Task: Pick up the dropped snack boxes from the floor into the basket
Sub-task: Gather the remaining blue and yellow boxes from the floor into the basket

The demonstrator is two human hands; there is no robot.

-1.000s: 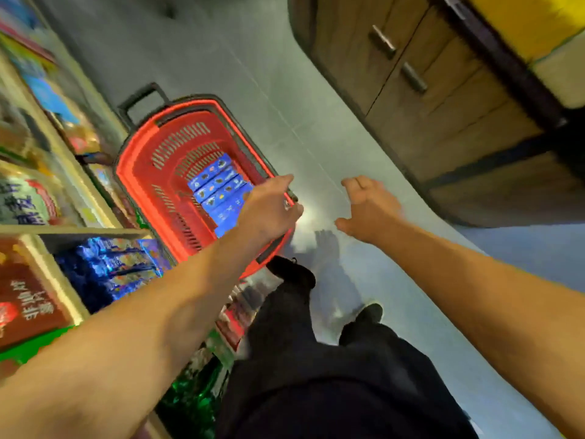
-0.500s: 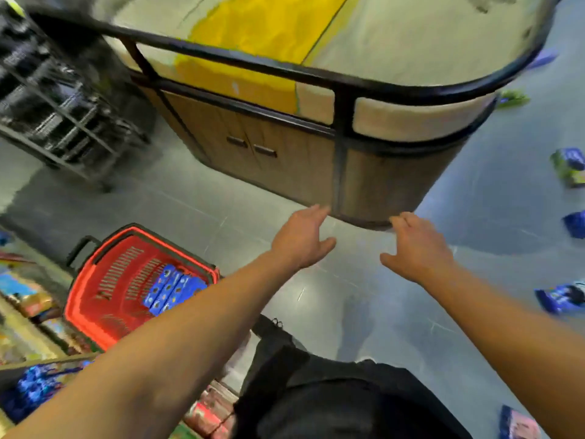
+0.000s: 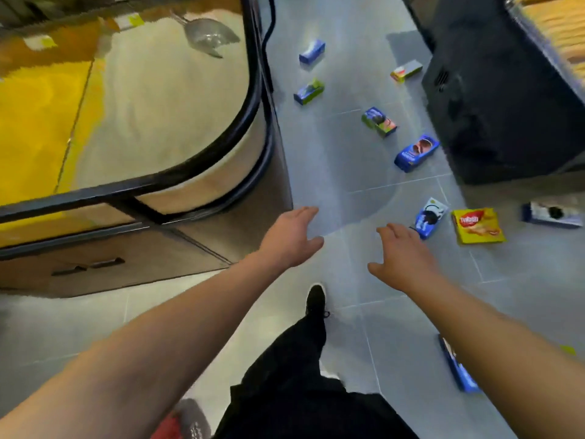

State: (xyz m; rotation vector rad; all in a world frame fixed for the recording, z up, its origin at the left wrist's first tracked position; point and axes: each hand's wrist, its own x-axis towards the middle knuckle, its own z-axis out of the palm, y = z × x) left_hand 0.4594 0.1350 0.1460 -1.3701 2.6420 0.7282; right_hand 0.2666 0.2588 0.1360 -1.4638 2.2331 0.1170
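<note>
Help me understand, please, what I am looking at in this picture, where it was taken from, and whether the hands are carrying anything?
There is no machine here. A person wears a wide-angle camera on the head, so the view looks forward and down over their own arms. The left hand and the right hand reach out over a grey tiled floor, fingers relaxed, with nothing in either grip. Snack boxes lie scattered on the floor: a blue cookie box just beyond the right hand, a yellow box beside it, a blue box farther on, and several more up the aisle. To the left stands a rounded bulk bin with a scoop in it. The person's black shoe shows below.
</note>
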